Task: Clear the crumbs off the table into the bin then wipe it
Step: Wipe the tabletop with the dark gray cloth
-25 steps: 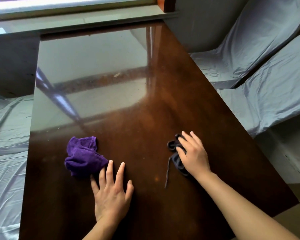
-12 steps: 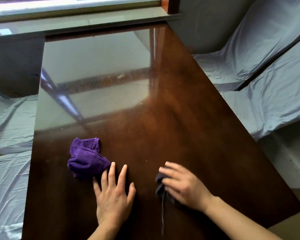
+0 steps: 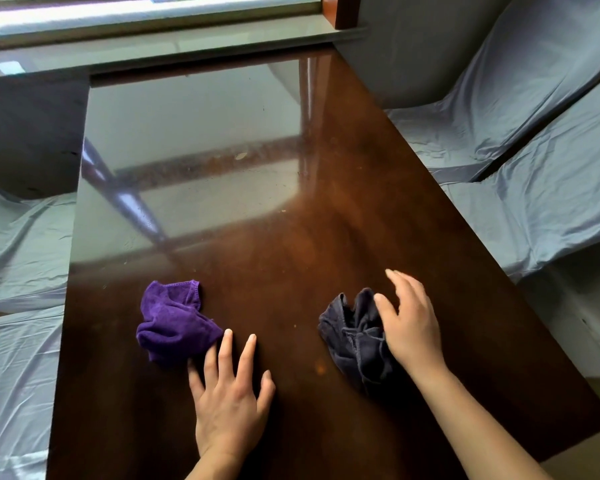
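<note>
A glossy dark brown table fills the view. My right hand presses on a crumpled dark grey cloth near the front right, fingers spread over its right side. My left hand lies flat on the tabletop, fingers apart, its fingertips touching the edge of a bunched purple cloth. One pale crumb lies further back on the table, with fine specks scattered around the middle. No bin is in view.
Chairs draped in pale blue-grey covers stand at the right and at the left of the table. A window sill runs along the far end.
My right hand swept the dark cloth toward the front centre, then back out to the right, and the cloth has spread open. My left hand and the purple cloth stayed where they were.
</note>
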{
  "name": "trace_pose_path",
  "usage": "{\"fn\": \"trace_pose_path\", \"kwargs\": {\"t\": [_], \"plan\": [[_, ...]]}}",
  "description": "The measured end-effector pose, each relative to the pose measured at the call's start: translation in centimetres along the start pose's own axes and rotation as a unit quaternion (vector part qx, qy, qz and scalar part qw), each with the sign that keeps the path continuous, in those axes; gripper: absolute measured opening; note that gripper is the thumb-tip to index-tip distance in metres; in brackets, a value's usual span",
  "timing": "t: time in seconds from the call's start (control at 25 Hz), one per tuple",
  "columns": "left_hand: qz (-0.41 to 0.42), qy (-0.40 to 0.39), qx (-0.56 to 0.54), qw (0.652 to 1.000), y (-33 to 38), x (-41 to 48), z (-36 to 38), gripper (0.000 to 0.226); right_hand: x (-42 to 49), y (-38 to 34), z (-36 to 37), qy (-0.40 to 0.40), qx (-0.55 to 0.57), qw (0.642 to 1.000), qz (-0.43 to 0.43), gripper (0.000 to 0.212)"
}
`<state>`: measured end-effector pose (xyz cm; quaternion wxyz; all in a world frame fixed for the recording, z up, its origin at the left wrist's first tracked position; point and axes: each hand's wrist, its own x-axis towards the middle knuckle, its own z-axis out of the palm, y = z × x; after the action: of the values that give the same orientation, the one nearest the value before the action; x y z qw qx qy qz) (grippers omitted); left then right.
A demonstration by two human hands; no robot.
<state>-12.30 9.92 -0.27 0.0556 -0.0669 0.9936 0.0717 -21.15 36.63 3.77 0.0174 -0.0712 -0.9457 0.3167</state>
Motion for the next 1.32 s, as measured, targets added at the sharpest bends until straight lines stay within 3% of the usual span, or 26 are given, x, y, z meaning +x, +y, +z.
{"fn": "trace_pose_path", "kwargs": {"t": [0.08, 0.16, 0.36, 0.44, 0.56, 0.72, 0.8, 0.88, 1.04, 1.12, 1.2, 1.32], "plan": [[0.003, 0.002, -0.001, 1.000, 0.0, -0.1, 0.1, 0.066, -2.0, -0.4, 0.8, -0.098, -0.078, 0.984, -0.124, 0.063], [0.004, 0.003, -0.003, 1.000, 0.0, 0.0, 0.0, 0.066, -4.9, -0.1, 2.4, -0.169, -0.174, 0.952, -0.184, 0.078], [0.005, 0.007, -0.012, 1.000, -0.1, 0.1, 0.4, 0.067, -7.2, 2.7, 3.8, -0.156, -0.172, 0.897, -0.376, 0.061], [0.003, 0.010, -0.015, 1.000, -0.2, 0.2, 0.6, 0.067, -3.4, 3.1, 3.6, -0.093, -0.177, 0.921, -0.335, 0.054], [0.004, 0.009, -0.016, 1.000, -0.4, 0.1, 1.0, 0.067, 4.2, 2.4, 3.3, -0.025, -0.179, 0.971, -0.155, 0.055], [0.009, 0.016, -0.013, 1.000, -0.4, 0.1, 1.1, 0.066, 11.0, -1.3, 5.9, -0.023, -0.182, 0.978, -0.097, 0.053], [0.007, 0.018, -0.017, 1.000, -0.4, 0.3, 1.0, 0.066, 11.0, -4.4, 7.8, -0.038, -0.159, 0.977, -0.138, 0.054], [0.006, 0.018, -0.021, 1.000, -0.3, 0.2, 1.0, 0.066, 7.5, -6.2, 9.4, -0.050, -0.126, 0.962, -0.237, 0.052], [0.011, 0.018, -0.026, 0.999, -0.4, 0.2, 1.1, 0.067, -0.8, -3.6, 9.0, -0.171, -0.113, 0.878, -0.433, 0.050], [0.013, 0.022, -0.029, 0.999, -0.5, 0.1, 1.2, 0.067, 0.8, -1.6, 7.7, -0.150, -0.127, 0.861, -0.470, 0.048], [0.010, 0.022, -0.030, 0.999, -0.5, 0.1, 1.2, 0.067, 4.6, -1.0, 7.1, -0.082, -0.158, 0.897, -0.405, 0.046], [0.008, 0.010, -0.026, 1.000, -0.5, 0.2, 1.1, 0.067, 11.2, -2.9, 7.2, -0.005, -0.164, 0.969, -0.186, 0.050]]}}
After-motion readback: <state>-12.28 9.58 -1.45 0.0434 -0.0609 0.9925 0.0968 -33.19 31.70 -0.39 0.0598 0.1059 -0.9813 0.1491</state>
